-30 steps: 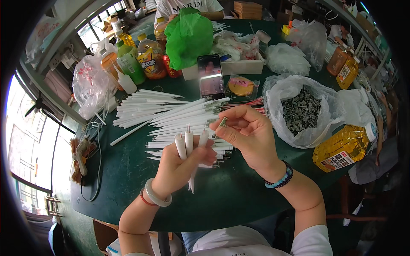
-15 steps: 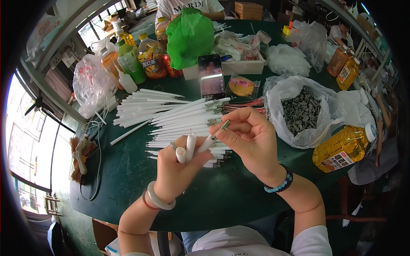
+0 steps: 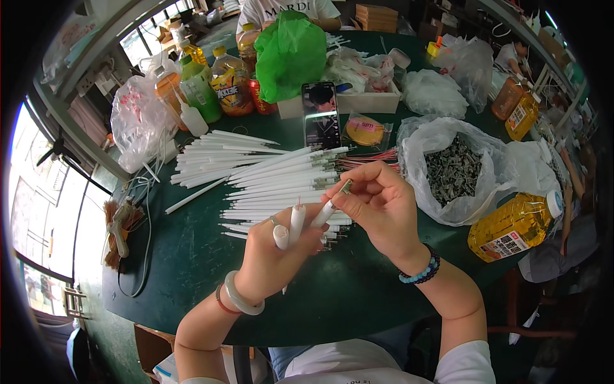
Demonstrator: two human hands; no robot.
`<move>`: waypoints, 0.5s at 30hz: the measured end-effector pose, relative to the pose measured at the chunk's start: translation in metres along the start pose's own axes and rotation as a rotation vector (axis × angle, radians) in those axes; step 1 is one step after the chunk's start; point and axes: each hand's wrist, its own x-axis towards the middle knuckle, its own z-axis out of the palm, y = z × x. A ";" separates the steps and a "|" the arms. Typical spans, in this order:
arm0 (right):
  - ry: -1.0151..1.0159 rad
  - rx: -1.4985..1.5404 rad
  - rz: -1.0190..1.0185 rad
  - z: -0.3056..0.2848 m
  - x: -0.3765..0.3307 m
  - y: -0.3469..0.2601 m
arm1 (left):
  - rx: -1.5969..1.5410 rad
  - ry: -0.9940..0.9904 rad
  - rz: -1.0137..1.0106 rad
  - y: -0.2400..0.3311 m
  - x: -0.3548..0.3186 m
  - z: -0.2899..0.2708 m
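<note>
My left hand [image 3: 272, 259] is closed around a few white tubes [image 3: 295, 224], holding them upright just above the near edge of the green table [image 3: 192, 256]. My right hand [image 3: 377, 208] pinches a small metal cap [image 3: 346, 186] onto one tube's tip. I judge I'm mid-fitting; next it needs pressing squarely home. More tubes lie in the pile [image 3: 256, 169] beyond.

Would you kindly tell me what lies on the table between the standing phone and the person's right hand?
In the head view, the phone and the right hand are separated by the pile of white tubes with pink wires beside them.
</note>
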 end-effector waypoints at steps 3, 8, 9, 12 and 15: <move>-0.013 -0.029 0.045 -0.002 0.001 -0.004 | -0.023 -0.007 0.010 -0.001 0.001 0.002; -0.004 -0.013 0.001 0.000 -0.001 -0.002 | 0.075 0.013 0.061 -0.003 0.002 0.001; 0.005 -0.051 0.003 0.000 -0.002 -0.002 | 0.075 0.012 0.062 -0.002 0.002 0.000; -0.084 -0.028 -0.037 -0.005 -0.001 0.000 | 0.090 0.008 0.082 -0.003 0.001 -0.001; -0.141 -0.300 -0.201 -0.009 -0.005 0.004 | -0.062 0.002 0.018 -0.001 0.001 0.001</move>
